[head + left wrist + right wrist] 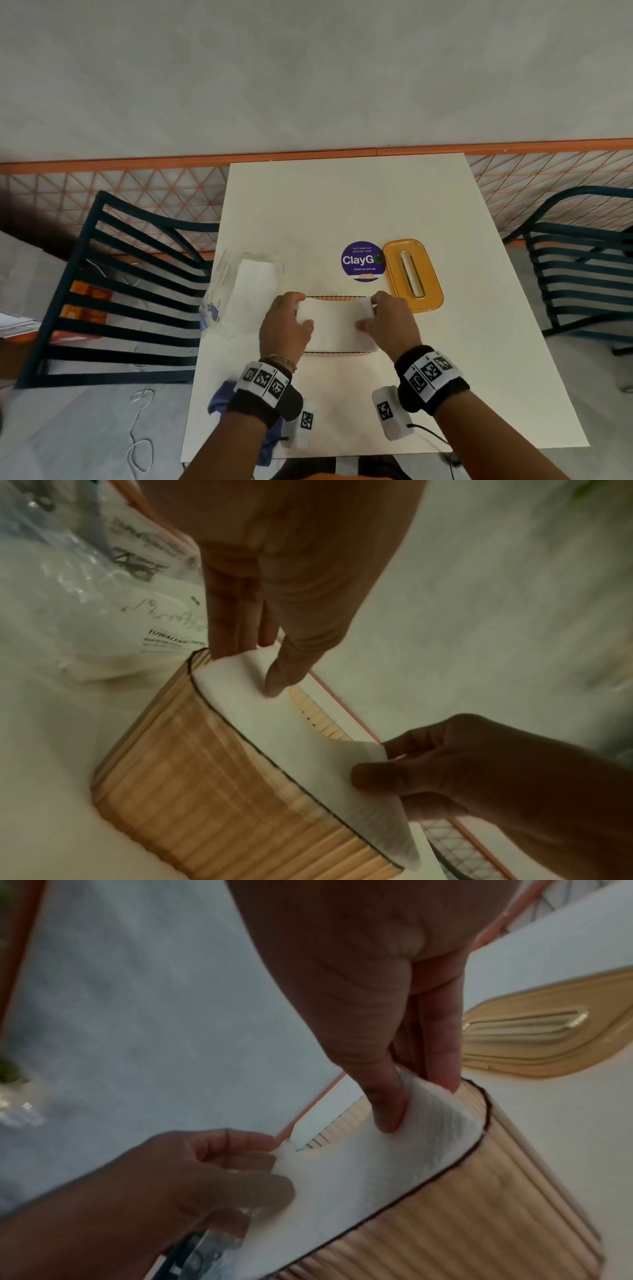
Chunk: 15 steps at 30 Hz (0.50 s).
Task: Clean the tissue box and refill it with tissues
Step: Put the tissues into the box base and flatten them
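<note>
A ribbed tan tissue box [339, 299] stands open-topped near the table's front. A stack of white tissues [337, 325] lies across its opening, partly sunk inside the dark rim. My left hand [301, 310] pinches the stack's left end, thumb on top and fingers down the end. My right hand [371, 311] pinches the right end the same way. In the left wrist view the tissues [291, 737] sit inside the box [212, 791]. In the right wrist view my thumb presses into the tissues [369, 1164] above the box wall [479, 1204]. The amber lid [412, 274] with its slot lies to the right.
A clear plastic tissue pack [246, 291] lies left of the box. A purple round sticker [363, 261] is on the white table [342, 205]. A blue cloth [219, 401] hangs at the front left edge. Dark slatted chairs [120, 291] flank the table.
</note>
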Each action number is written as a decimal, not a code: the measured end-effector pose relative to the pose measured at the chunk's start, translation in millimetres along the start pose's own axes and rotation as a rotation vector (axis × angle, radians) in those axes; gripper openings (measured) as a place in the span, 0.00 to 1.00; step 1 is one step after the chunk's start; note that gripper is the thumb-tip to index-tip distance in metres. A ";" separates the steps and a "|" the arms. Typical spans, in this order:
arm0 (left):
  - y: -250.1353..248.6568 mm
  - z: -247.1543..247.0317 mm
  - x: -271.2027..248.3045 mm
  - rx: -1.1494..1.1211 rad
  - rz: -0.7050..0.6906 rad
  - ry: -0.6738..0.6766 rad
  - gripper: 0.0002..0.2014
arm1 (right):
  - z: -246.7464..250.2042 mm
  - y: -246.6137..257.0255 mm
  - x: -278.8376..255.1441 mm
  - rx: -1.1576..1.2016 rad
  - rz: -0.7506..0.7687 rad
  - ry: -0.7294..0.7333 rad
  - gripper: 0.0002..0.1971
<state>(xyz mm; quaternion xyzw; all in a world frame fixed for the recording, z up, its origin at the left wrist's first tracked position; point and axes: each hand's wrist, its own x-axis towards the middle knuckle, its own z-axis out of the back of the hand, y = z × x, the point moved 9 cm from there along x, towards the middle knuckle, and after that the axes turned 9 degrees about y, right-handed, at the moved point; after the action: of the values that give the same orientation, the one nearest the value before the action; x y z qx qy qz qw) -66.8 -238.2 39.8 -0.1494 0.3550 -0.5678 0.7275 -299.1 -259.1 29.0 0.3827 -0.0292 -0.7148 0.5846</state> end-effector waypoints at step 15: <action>-12.1 -53.0 12.2 0.454 -0.229 0.398 0.33 | -34.2 34.3 -14.1 -0.603 0.447 0.137 0.30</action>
<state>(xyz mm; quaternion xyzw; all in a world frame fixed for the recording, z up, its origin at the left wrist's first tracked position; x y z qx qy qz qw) -110.6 -243.5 5.8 0.0919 0.3354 -0.7289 0.5896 -251.0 -243.9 28.9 0.2244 0.1388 -0.5190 0.8130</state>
